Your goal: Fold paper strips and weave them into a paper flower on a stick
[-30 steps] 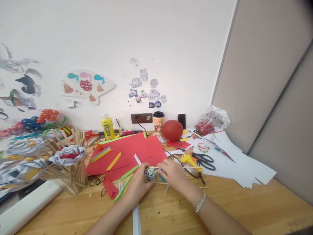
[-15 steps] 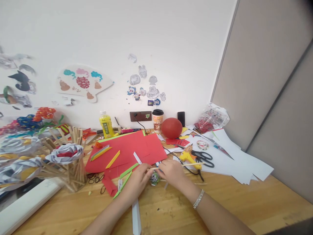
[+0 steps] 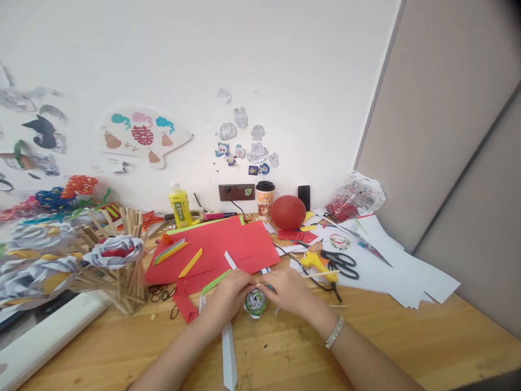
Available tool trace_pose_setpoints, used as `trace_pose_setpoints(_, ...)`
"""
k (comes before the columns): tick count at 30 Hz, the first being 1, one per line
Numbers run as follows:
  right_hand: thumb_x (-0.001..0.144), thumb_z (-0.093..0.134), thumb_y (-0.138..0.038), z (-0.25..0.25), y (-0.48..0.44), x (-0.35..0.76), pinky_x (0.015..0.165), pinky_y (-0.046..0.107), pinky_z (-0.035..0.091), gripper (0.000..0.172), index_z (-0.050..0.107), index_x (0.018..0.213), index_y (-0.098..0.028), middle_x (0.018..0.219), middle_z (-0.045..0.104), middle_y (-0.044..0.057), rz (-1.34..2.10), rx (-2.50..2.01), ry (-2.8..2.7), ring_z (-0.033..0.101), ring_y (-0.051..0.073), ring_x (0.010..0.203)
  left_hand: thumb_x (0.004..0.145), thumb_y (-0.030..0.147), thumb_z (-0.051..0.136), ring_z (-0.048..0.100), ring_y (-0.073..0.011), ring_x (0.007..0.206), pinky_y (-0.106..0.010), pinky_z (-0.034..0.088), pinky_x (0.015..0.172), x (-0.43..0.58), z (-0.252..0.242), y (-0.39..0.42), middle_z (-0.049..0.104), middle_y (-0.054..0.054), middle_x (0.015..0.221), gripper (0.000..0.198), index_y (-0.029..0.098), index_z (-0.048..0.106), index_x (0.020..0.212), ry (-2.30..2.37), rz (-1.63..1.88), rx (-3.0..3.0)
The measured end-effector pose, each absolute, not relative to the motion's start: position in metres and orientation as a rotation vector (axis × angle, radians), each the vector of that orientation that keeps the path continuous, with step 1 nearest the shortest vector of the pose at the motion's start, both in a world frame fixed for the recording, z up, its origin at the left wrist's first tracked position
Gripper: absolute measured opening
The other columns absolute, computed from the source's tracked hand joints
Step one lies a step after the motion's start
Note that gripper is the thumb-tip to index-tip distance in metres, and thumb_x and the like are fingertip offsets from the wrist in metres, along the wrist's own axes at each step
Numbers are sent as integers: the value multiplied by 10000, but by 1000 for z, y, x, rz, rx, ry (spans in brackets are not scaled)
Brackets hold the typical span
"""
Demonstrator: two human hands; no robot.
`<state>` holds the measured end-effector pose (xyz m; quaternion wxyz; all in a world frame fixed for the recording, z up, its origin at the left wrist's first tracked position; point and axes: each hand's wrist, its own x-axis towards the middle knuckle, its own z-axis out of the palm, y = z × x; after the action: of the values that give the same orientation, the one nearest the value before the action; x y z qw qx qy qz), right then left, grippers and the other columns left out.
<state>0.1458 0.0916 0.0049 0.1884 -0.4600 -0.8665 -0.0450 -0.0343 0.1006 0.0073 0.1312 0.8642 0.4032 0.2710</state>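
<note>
My left hand point(image 3: 235, 288) and my right hand point(image 3: 285, 289) meet at the middle of the table, fingers pinched together. Both grip a thin wooden stick point(image 3: 321, 274), whose far end pokes out to the right past my right hand. Just below my fingertips is a woven green-and-white paper ball point(image 3: 255, 304); whether it touches the fingers I cannot tell. Under my left forearm lies a folded white paper strip point(image 3: 229, 355). A green paper strip point(image 3: 215, 282) lies beside my left hand.
Red paper sheets point(image 3: 220, 244) lie behind my hands. Right of them are a yellow glue gun point(image 3: 315, 262), black scissors point(image 3: 344, 263) and white paper point(image 3: 407, 271). Farther back stand a red balloon point(image 3: 288, 213), a cup point(image 3: 265, 200) and a bottle point(image 3: 180, 206). Wooden sticks point(image 3: 126, 288) fill a container at left.
My hands have drawn closer together, and the stick's right end reaches a little less far. More of the paper ball shows below them. The view has shifted slightly.
</note>
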Motion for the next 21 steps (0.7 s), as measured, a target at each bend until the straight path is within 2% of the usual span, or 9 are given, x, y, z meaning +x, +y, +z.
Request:
trace_pose_setpoints(3,859,431,-331,7,90,147,522,237,249,198,585,868,-207,762,658,0,-100,-1331,-2423,579,123,648,844,188,371,510,-167,729,-269,403,656,-35,6,99,571,-52,746,240,165,583,734,1172,717,2727)
trace_pose_setpoints(8,873,403,-314,6,90,147,516,238,248,222,591,839,-200,744,657,15,-112,-1403,-2425,577,124,632,844,143,362,487,-183,757,-305,401,680,-34,6,97,558,-63,789,207,154,561,787,1156,621,2973)
trace_pose_setpoints(17,883,372,-313,8,90,144,492,251,232,264,576,772,-186,698,654,30,-133,-1488,-2471,587,134,611,864,170,348,482,-173,698,-297,387,640,-33,3,99,549,-43,708,245,167,553,731,1101,619,3083)
trace_pose_setpoints(21,877,377,-324,9,90,144,488,254,236,277,573,749,-177,673,647,42,-155,-1483,-2515,585,145,595,855,143,357,486,-165,717,-295,386,657,-34,-1,98,543,-33,733,224,176,550,747,1119,626,3047)
